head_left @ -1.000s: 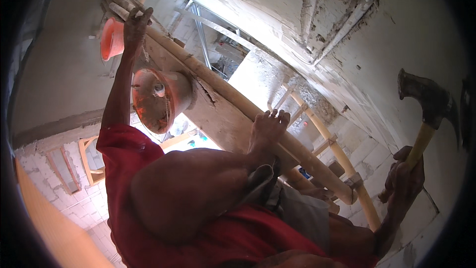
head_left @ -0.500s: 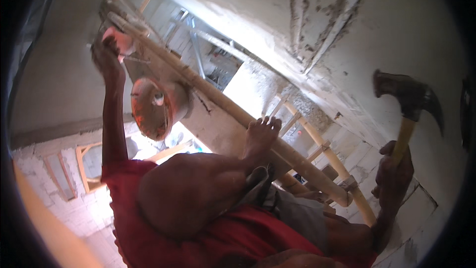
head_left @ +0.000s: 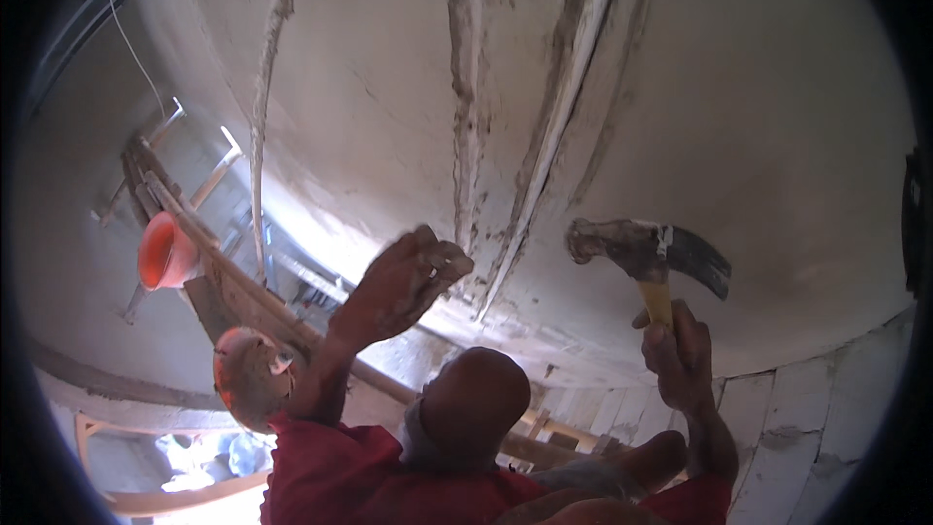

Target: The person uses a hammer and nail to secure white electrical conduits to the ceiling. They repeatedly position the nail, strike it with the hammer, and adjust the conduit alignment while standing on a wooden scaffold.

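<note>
My right hand (head_left: 680,350) grips a claw hammer (head_left: 637,248) by its yellow handle. The dark head is level with the pale plastered wall, face to the left and claw to the right. My left hand (head_left: 394,287) is raised in front of the wall, left of the hammer. Its fingers are closed round a small pale thing whose kind I cannot make out. Just above and right of this hand, chased grooves (head_left: 469,117) run down the wall, and a thin pale conduit (head_left: 569,87) lies in one of them.
An orange bucket (head_left: 255,379) with a dirty inside stands at lower left. Beyond it an orange-red container (head_left: 167,251) sits by wooden poles (head_left: 262,306). My bent knee (head_left: 476,394) is below my left hand. A white block wall (head_left: 792,442) is at lower right.
My left hand has come from beside the orange-red container at far left to the wall's middle. The hammer has moved left and down. The view has turned toward the wall.
</note>
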`<state>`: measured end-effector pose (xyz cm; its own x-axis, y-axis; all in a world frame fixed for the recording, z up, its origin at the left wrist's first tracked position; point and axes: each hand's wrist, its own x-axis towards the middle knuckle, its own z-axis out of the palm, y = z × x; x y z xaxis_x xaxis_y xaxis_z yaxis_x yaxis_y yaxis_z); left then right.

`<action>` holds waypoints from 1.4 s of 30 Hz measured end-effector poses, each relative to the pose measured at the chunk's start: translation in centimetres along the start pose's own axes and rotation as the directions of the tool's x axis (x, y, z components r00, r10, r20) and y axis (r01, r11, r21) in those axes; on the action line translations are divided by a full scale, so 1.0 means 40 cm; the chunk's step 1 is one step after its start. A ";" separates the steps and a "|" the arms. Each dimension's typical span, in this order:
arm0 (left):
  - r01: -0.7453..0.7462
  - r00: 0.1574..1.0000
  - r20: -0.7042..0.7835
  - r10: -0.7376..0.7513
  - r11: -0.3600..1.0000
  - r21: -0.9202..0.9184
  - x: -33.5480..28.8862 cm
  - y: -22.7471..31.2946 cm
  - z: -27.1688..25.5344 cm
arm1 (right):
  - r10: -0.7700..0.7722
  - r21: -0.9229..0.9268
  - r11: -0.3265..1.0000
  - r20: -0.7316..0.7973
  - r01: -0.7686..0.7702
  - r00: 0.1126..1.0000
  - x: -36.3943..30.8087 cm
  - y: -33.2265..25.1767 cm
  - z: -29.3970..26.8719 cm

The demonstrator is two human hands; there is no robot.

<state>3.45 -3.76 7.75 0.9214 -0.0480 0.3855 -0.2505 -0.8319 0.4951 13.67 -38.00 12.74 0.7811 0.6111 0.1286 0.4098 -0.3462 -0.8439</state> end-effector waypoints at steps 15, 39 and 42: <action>-0.742 0.620 -0.779 0.091 0.390 -0.545 0.116 0.030 -0.167 | -0.109 0.395 0.882 -0.360 0.257 0.927 0.065 -0.164 0.071; -0.346 0.396 -0.859 0.325 0.919 0.188 0.297 0.111 -0.339 | -0.182 0.347 0.871 -0.429 0.347 0.885 0.070 -0.233 0.041; -0.459 0.227 -0.923 0.312 0.870 0.181 0.330 0.177 -0.406 | -0.197 0.351 0.860 -0.439 0.369 0.877 0.070 -0.239 0.033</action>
<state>9.02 -1.32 28.99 -0.1434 0.2397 0.9602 -0.5868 -0.8019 0.1126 11.33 -32.05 20.47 0.8108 0.2918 0.5074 0.4752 0.1778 -0.8617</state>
